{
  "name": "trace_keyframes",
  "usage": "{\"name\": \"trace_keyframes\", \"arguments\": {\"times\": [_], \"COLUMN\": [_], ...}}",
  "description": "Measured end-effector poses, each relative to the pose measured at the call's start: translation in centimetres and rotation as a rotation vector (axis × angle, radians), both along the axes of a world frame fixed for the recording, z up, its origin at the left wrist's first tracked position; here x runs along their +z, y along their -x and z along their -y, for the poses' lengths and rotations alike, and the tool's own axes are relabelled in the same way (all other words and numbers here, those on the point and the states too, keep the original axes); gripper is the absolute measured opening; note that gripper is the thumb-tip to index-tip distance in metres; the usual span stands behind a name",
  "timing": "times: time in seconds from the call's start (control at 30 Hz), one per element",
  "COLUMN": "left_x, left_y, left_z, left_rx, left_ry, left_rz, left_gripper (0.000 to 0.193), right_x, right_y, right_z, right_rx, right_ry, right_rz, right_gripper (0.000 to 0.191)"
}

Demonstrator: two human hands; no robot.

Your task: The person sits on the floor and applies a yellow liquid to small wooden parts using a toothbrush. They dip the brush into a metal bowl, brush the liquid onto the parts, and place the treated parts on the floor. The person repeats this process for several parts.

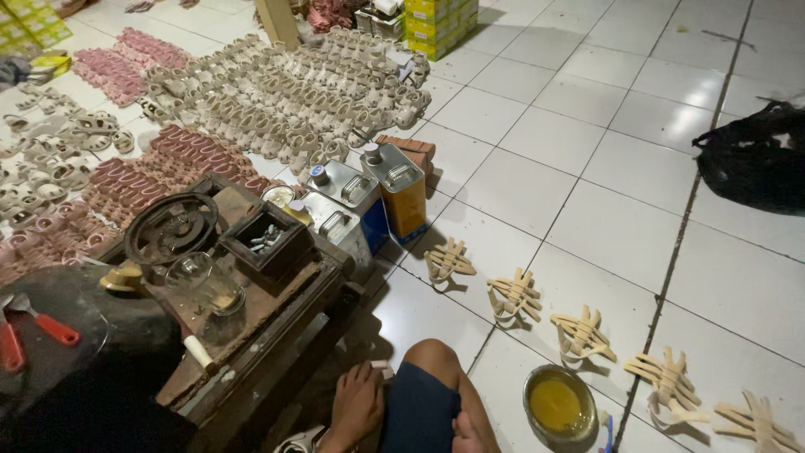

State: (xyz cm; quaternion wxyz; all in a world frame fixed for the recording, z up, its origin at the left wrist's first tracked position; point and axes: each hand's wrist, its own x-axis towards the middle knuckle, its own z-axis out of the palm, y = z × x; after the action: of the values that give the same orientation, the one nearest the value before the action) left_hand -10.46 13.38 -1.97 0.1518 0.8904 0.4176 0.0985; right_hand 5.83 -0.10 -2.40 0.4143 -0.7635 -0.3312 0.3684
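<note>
Left hand [356, 407] rests open on the floor; right hand [467, 434] is mostly hidden, grip unclear. The glue bowl [559, 404] near the knee could tip and spill.

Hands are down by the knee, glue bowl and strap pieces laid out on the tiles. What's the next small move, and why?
Probably reach the right hand to the bowl of yellow glue: it sits beside that hand, and the nearest woven strap piece lies just past it. The left hand holds nothing.
</note>
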Motion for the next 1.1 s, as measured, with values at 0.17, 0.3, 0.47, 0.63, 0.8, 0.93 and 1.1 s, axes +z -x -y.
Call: {"name": "trace_keyframes", "arguments": {"times": [0.17, 0.3, 0.47, 0.63, 0.8, 0.93, 1.1], "left_x": [0.1, 0.9, 2.1, 4.3, 4.5, 5.1, 6.9], "left_y": [0.9, 2.7, 2.9, 1.6, -3.6, -6.2, -5.6], "left_z": [-0.4, -0.8, -1.6, -1.3, 4.2, 8.6, 8.9], "left_rx": [0.214, 0.089, 0.179, 0.189, -0.052, -0.207, -0.077], "left_ry": [0.157, 0.13, 0.157, -0.144, -0.012, 0.062, -0.17], "left_rz": [0.18, 0.096, 0.122, 0.305, 0.421, 0.505, 0.852], "left_gripper": [0.043, 0.048, 0.024, 0.035, 0.05, 0.045, 0.06], "right_x": [0.3, 0.8, 1.5, 1.2, 1.1, -0.2, -1.7], "right_y": [0.3, 0.5, -0.8, -2.1, -6.1, -6.3, -9.2], "right_z": [1.1, 1.2, 1.0, 1.7, 4.3, 5.3, 7.8], "right_rx": [-0.001, 0.011, 0.042, 0.076, 0.122, 0.008, -0.197], "right_ry": [-0.01, -0.018, -0.02, -0.001, 0.02, -0.031, -0.178], "right_rz": [-0.004, -0.012, -0.034, -0.071, -0.139, -0.098, -0.439], "right_gripper": [0.031, 0.031, 0.032, 0.033, 0.033, 0.034, 0.034]}}
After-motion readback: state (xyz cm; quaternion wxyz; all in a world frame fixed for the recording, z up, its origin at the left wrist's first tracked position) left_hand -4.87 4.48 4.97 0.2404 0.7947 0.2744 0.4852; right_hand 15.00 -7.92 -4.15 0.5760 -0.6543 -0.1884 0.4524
